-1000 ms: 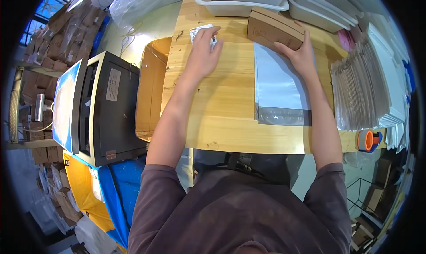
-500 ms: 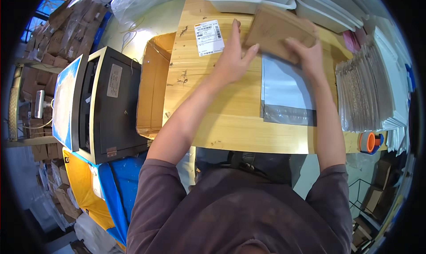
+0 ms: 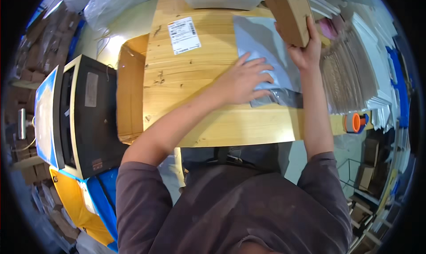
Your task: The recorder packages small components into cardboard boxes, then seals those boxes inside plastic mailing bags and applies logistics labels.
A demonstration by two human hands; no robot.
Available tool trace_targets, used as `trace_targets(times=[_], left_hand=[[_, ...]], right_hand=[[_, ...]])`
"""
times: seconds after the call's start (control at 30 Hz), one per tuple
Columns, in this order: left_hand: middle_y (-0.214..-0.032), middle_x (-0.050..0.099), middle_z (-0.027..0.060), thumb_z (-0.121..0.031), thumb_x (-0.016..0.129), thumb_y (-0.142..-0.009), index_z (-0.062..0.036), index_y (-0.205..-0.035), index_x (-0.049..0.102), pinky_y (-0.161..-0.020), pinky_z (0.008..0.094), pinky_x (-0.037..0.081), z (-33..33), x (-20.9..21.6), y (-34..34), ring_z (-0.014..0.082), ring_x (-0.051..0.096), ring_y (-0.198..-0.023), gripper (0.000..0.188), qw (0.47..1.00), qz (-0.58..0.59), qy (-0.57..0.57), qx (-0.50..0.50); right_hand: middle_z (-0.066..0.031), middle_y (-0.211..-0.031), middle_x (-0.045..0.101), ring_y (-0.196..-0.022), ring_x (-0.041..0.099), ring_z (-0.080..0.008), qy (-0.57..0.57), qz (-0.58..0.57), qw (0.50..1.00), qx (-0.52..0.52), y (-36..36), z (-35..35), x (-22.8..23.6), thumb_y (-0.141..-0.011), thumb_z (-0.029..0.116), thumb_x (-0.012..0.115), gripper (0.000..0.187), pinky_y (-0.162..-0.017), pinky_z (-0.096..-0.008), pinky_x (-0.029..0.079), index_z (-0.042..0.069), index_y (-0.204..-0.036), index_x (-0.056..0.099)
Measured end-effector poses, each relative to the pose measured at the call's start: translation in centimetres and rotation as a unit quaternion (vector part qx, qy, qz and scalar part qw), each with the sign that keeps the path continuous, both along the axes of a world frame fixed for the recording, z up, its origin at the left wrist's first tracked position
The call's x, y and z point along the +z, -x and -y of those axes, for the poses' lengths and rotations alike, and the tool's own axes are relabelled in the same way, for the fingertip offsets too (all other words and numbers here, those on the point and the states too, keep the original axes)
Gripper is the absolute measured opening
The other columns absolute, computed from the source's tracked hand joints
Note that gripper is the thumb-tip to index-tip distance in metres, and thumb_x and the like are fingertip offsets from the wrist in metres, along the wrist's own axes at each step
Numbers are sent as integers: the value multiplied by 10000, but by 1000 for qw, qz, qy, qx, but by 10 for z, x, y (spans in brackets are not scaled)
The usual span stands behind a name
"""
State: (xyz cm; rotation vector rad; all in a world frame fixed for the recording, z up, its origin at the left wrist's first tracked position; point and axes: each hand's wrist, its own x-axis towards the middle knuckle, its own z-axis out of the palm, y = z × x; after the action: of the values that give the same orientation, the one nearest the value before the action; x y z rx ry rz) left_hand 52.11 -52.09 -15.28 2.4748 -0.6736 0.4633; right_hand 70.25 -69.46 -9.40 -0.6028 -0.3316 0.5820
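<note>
Head view shows a broad table of pale yellow wood (image 3: pixel 195 125), its grain streaked and knotted, spreading beneath both hands. Well to the left of the left hand stands a boxy black cabinet with a pale edge strip (image 3: pixel 100 116); nearer that hand is an open-topped brown cardboard box (image 3: pixel 131 87) with creased walls. Just right of the right hand, a thick row of thin grey-brown sleeves (image 3: pixel 346 78) stands packed, its upper edges rippled. Under the left hand lies a flat, pale blue-grey plastic bag (image 3: pixel 253 34), glossy and wrinkled, its near end dark grey. A long brown cardboard carton (image 3: pixel 288 14), smooth-faced and square-cornered, is in the right hand, its far end cut off by the picture. Beyond the left hand sits a shallow white plastic bin (image 3: pixel 222 2). A white rectangular paper label with black print (image 3: pixel 184 35) lies flat, ahead and left of that hand. Nearer the body than the right hand is an orange ring-shaped roll (image 3: pixel 353 122).

The table's near edge runs under both forearms; a stretch of wood separates the label from the bag.

The left hand (image 3: pixel 247 81) is palm down, fingers spread over the bag. The right hand (image 3: pixel 305 52) grips the tilted carton's near end, digits on both sides.
</note>
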Motion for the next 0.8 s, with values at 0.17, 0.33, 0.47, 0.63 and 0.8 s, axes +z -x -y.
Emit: trace_targets(times=[0.17,0.33,0.47,0.63,0.8], left_hand=[[-1362,645,43,-322,699,-942,-128,-1079,691,-1267,553,241,-8,10,6,278,465,-1453,237,997,-67,45,17],[-1312,669,37,-170,686,-924,-102,-992,669,-1268,562,248,-4,22,4,272,497,-1430,98,995,-83,58,12],[-1205,699,39,-118,688,-907,-91,-958,648,-1196,502,367,0,14,6,264,610,-1261,70,997,-26,48,48],[-1045,717,37,-83,694,-894,-83,-957,636,-1044,409,475,0,16,2,241,672,-997,86,991,61,77,88],[-927,708,33,-79,698,-888,-83,-972,637,-899,351,504,-1,23,0,223,650,-828,104,981,93,113,129]], right_hand=[[-118,-1409,505,-1222,543,-278,309,356,743,-476,92,32,26,-877,281,829,698,-1040,-403,432,91,-1436,457],[-128,-1435,438,-1290,479,-293,575,479,478,-460,136,125,-37,-875,238,815,725,-1038,-412,436,176,-1472,408],[-139,-1428,462,-1285,493,-285,566,340,596,-458,140,139,-38,-887,222,803,722,-1028,-412,442,142,-1485,406],[-160,-1405,531,-1241,552,-271,391,76,802,-445,167,165,-44,-974,345,667,633,-991,-423,472,65,-1492,435],[-159,-1380,593,-1185,611,-267,278,-91,908,-300,236,143,-29,-1011,408,542,598,-964,-440,498,55,-1488,465]])
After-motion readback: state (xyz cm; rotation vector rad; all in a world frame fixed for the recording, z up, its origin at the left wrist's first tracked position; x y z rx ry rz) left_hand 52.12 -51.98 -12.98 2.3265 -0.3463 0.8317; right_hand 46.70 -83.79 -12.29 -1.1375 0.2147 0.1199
